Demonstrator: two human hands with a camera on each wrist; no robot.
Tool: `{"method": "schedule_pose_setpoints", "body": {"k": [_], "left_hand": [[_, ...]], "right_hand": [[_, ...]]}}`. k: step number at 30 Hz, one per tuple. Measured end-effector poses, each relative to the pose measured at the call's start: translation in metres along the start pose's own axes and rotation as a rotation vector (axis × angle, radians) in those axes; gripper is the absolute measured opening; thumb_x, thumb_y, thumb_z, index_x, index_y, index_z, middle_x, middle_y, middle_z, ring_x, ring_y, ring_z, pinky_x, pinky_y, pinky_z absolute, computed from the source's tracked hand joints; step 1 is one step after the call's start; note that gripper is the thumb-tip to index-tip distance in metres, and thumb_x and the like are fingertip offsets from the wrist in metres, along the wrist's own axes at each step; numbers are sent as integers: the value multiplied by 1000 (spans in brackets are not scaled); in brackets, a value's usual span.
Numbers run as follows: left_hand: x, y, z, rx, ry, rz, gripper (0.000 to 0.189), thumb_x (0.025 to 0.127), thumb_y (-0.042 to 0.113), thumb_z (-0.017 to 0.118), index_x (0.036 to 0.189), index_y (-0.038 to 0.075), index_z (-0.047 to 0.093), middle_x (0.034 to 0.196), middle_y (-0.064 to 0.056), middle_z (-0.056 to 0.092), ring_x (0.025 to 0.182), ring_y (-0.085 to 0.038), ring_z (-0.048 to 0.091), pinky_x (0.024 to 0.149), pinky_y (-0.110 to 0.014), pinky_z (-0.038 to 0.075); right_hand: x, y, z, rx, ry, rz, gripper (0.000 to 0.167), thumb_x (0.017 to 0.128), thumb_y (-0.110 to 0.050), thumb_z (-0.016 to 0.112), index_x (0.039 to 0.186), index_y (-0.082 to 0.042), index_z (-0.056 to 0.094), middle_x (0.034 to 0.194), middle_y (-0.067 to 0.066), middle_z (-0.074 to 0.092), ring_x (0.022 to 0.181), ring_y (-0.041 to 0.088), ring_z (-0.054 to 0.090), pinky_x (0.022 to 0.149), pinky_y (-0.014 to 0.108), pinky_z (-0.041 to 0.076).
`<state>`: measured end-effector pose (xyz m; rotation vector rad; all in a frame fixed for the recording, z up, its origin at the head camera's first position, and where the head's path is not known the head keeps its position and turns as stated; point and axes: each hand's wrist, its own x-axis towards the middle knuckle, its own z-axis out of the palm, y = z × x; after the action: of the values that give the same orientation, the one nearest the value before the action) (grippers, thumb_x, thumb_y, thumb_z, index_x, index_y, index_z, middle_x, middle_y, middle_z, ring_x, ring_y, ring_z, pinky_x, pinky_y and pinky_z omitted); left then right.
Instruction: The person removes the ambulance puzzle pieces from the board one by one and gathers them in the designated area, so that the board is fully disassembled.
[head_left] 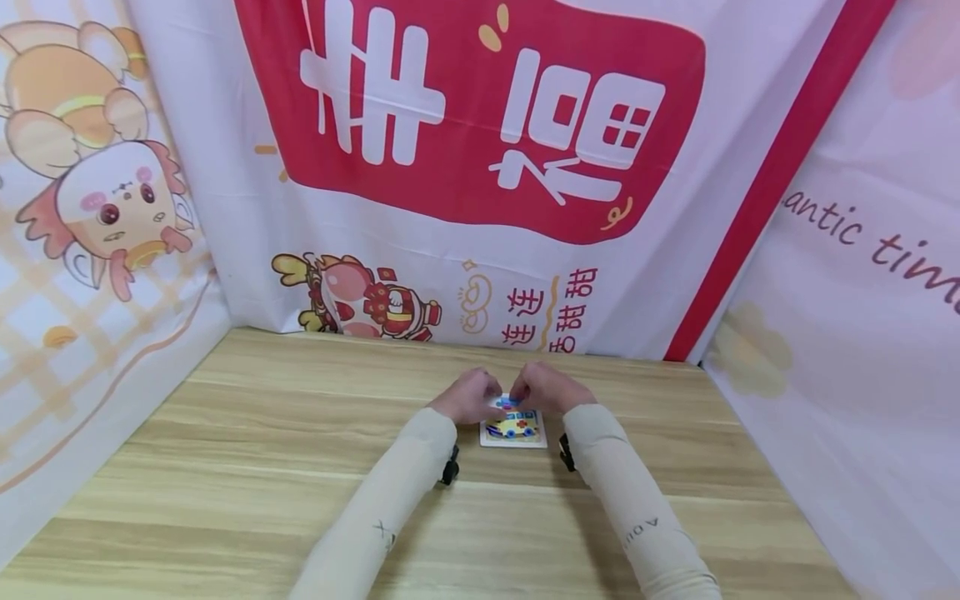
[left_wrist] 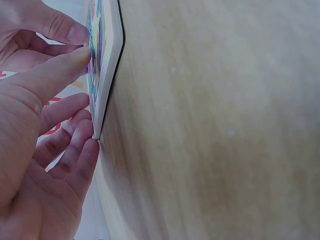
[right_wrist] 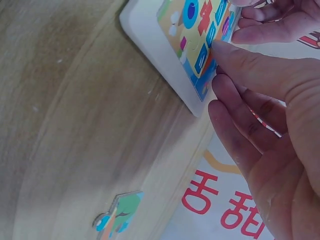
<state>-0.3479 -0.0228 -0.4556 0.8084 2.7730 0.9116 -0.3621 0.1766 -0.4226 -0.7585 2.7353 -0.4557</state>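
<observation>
A small jigsaw puzzle point(head_left: 521, 423) with a white border lies on the wooden table, its picture a yellow ambulance with blue wheels and a red cross. At its far edge, my left hand point(head_left: 472, 396) and right hand point(head_left: 550, 388) meet from either side. In the left wrist view, the left thumb point(left_wrist: 70, 62) presses on the puzzle face, with the other fingers stretched out by the edge. The right thumb point(right_wrist: 232, 52) also touches the picture near the far corner in the right wrist view, its fingers loosely bent beside the border. Both hands partly cover the puzzle's top.
A loose puzzle piece point(right_wrist: 122, 212) in green, blue and orange lies on the table in the right wrist view, apart from the puzzle. Printed cloth point(head_left: 480, 192) hangs behind the wooden table point(head_left: 300, 433), with more cloth at both sides.
</observation>
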Motion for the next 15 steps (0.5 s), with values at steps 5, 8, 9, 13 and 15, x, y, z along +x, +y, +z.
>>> {"method": "schedule_pose_setpoints", "body": {"k": [5, 8, 9, 13, 15], "left_hand": [[1, -2, 1, 1, 9, -7, 40, 89, 19, 86, 120, -2, 74, 117, -15, 72, 109, -27, 64, 102, -43, 54], [2, -3, 3, -2, 8, -22, 42, 88, 19, 86, 122, -2, 74, 118, -14, 71, 110, -26, 65, 103, -42, 54], [2, -3, 3, -6, 8, -27, 42, 88, 19, 87, 122, -1, 73, 118, -13, 71, 111, -26, 65, 104, -42, 54], [2, -3, 4, -17, 5, -42, 44, 88, 21, 87, 124, 0, 73, 122, -13, 70, 114, -27, 64, 107, -42, 53], [1, -2, 3, -15, 6, -46, 44, 87, 21, 87, 124, 1, 73, 122, -13, 70, 115, -26, 64, 107, -42, 53]], "right_hand": [[-3, 0, 0, 44, 5, -25, 16, 91, -3, 80, 103, -13, 84, 98, 0, 81, 86, 9, 71, 85, 31, 62], [-4, 1, 1, 49, 11, -45, 16, 91, -3, 80, 104, -11, 83, 99, 2, 81, 86, 11, 71, 86, 32, 62], [-5, 2, 1, 47, 14, -54, 16, 91, -2, 80, 104, -11, 83, 99, 2, 81, 86, 12, 71, 86, 33, 62], [-6, 5, 2, 26, 22, -46, 17, 90, -5, 82, 106, -11, 81, 97, 1, 79, 86, 13, 69, 87, 34, 60], [-6, 7, 1, 28, 24, -29, 18, 89, -5, 83, 106, -11, 81, 96, -1, 78, 86, 12, 68, 87, 33, 60]]}}
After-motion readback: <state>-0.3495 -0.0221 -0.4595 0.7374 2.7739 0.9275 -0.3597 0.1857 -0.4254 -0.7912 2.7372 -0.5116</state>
